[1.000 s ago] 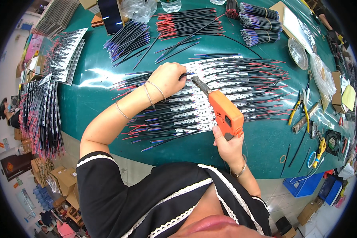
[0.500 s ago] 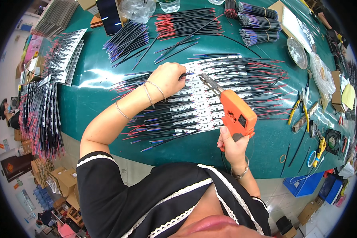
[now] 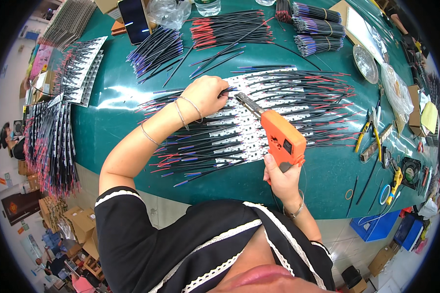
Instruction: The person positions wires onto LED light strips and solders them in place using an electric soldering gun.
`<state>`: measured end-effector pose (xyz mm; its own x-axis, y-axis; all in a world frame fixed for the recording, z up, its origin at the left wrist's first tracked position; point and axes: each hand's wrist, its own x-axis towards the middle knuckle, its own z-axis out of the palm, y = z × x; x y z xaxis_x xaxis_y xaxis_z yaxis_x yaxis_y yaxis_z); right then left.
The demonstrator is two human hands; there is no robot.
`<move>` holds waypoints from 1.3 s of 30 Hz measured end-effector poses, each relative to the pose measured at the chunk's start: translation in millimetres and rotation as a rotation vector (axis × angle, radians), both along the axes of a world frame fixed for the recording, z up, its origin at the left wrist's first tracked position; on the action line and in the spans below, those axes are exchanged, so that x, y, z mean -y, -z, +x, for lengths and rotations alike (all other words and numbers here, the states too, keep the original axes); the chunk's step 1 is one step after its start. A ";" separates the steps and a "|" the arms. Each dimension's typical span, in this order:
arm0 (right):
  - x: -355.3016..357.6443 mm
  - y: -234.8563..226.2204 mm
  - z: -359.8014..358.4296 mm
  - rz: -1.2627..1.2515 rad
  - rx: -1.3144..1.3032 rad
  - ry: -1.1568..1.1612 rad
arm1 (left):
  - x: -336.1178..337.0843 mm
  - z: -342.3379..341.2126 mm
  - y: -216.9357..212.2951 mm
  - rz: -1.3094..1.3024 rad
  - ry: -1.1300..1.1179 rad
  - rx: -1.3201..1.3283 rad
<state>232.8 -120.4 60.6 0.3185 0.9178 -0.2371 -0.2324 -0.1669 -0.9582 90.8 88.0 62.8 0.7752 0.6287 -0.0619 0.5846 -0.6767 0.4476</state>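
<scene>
My right hand (image 3: 282, 181) is wrapped round the handle of an orange soldering gun (image 3: 282, 136). Its metal tip points up and left, close to the fingers of my left hand (image 3: 206, 94). Those fingers are pinched on a thin black wire (image 3: 232, 89), whose end lies at the white circuit board panel (image 3: 252, 124). Rows of black wires with red and blue ends stick out from both sides of the panel. My left palm hides part of the wires on that side.
Loose black wires (image 3: 232, 28) and tied wire bundles (image 3: 319, 27) lie along the far side. A phone (image 3: 134, 22) leans at the back left, near wired boards (image 3: 80, 71). To the right are a metal dish (image 3: 365, 63), yellow-handled pliers (image 3: 363, 137) and a small fan (image 3: 410, 173).
The soldering gun has moved left in my right hand, bringing its tip nearer the left fingers. My left hand has barely shifted.
</scene>
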 end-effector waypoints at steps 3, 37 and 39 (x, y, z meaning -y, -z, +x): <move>-0.9 2.9 -1.3 0.025 0.043 -0.010 | 0.1 0.5 0.6 0.005 -0.001 -0.002; 4.4 1.9 -0.2 -0.009 -0.027 0.030 | -4.9 0.8 1.7 -0.054 0.036 0.027; 4.4 2.5 -0.3 -0.014 -0.023 0.018 | -4.3 1.7 2.6 -0.042 0.038 0.030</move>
